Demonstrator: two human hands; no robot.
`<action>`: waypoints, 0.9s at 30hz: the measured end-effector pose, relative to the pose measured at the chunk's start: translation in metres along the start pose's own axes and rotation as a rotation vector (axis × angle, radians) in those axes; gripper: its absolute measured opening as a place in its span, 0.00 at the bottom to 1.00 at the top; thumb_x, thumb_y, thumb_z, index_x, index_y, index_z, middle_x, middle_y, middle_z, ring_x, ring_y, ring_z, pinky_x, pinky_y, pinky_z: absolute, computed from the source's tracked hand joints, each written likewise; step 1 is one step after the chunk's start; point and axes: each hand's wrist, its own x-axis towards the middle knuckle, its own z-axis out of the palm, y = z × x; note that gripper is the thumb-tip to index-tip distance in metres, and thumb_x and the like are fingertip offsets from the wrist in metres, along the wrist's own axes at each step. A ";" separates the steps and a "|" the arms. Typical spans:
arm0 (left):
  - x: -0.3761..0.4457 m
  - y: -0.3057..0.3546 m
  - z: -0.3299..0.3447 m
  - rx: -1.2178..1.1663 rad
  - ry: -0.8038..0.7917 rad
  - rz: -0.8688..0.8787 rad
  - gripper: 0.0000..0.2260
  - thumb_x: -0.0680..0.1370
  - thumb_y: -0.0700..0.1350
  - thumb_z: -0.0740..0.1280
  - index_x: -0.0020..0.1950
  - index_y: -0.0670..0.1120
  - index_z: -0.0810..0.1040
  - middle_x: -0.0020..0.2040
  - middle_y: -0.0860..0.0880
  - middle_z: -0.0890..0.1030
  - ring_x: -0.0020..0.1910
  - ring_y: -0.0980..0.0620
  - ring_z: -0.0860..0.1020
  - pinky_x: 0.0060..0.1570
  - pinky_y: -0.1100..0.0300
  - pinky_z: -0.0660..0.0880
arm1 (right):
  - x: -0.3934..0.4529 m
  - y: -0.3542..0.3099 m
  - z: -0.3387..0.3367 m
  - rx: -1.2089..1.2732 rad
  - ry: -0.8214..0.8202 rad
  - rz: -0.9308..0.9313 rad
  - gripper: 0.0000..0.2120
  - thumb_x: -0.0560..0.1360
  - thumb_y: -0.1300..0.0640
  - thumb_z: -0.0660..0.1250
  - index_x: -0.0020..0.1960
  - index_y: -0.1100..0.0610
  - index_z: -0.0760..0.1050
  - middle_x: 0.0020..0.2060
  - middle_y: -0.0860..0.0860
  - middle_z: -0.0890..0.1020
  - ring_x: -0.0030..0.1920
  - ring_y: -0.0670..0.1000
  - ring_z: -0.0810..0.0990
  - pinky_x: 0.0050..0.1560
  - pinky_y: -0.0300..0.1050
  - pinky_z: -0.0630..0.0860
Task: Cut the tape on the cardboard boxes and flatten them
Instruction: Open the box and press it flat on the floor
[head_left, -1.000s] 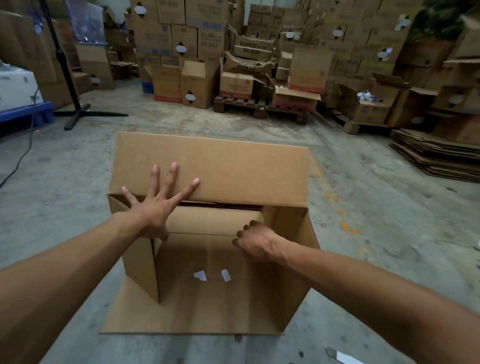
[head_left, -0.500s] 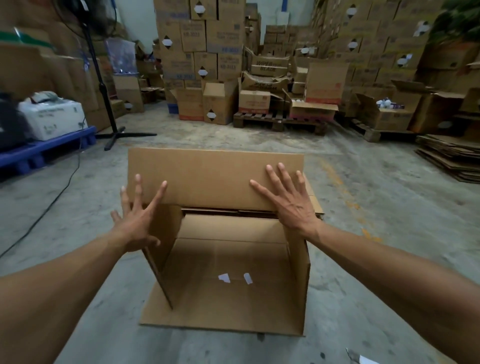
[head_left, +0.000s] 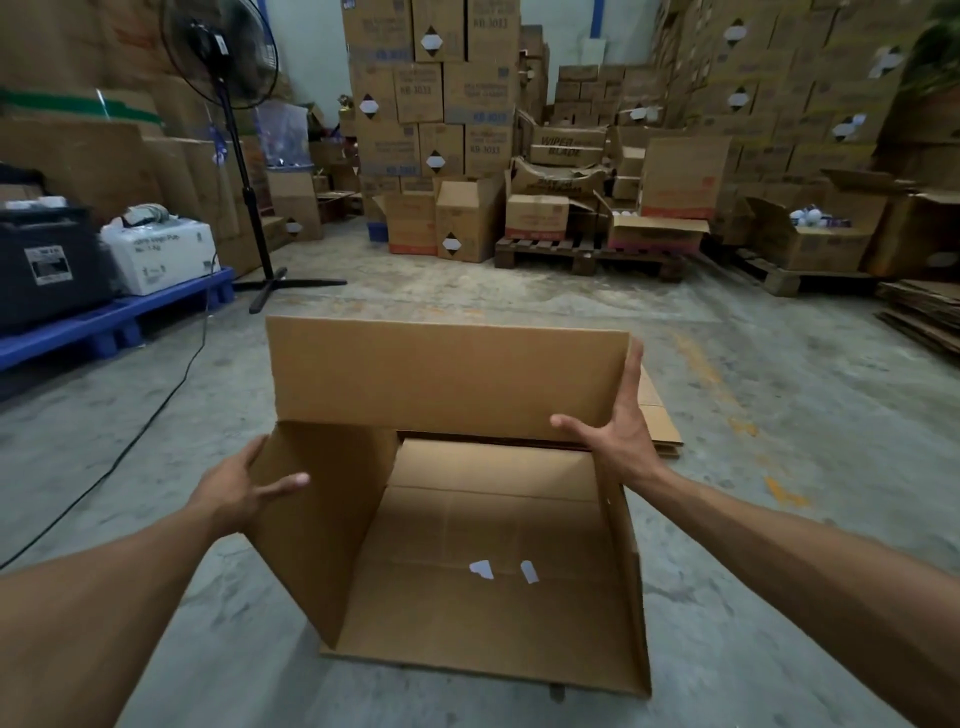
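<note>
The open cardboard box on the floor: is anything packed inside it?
No, the cardboard box holds nothing; only two white scraps stick to its inner panel.

The grey concrete floor (head_left: 779, 467) carries the open cardboard box (head_left: 467, 597) in the foreground. A standing fan (head_left: 270, 283), a blue pallet (head_left: 119, 319), a wooden pallet (head_left: 587, 254) and flattened cardboard (head_left: 919, 312) stand farther off, and a black cable (head_left: 130, 441) trails across the left.
</note>
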 end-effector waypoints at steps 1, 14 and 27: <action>0.000 -0.001 -0.001 -0.039 0.017 -0.023 0.48 0.66 0.61 0.75 0.80 0.50 0.56 0.74 0.41 0.69 0.67 0.37 0.73 0.59 0.44 0.76 | -0.002 -0.002 0.005 0.071 -0.005 0.052 0.63 0.65 0.46 0.79 0.78 0.41 0.32 0.79 0.45 0.42 0.76 0.48 0.51 0.74 0.53 0.55; -0.008 -0.061 -0.010 -0.925 0.091 -0.240 0.51 0.57 0.84 0.56 0.77 0.64 0.56 0.76 0.47 0.67 0.70 0.36 0.70 0.51 0.36 0.76 | -0.050 -0.003 0.105 0.095 -0.612 0.128 0.10 0.80 0.53 0.64 0.60 0.43 0.76 0.57 0.40 0.80 0.59 0.37 0.76 0.63 0.37 0.72; 0.030 -0.107 0.012 -0.747 0.381 -0.601 0.56 0.59 0.85 0.52 0.80 0.59 0.39 0.81 0.44 0.46 0.79 0.39 0.52 0.70 0.30 0.55 | -0.108 0.070 0.184 -0.484 -1.204 0.166 0.35 0.79 0.44 0.62 0.80 0.48 0.50 0.79 0.58 0.49 0.79 0.57 0.49 0.76 0.47 0.47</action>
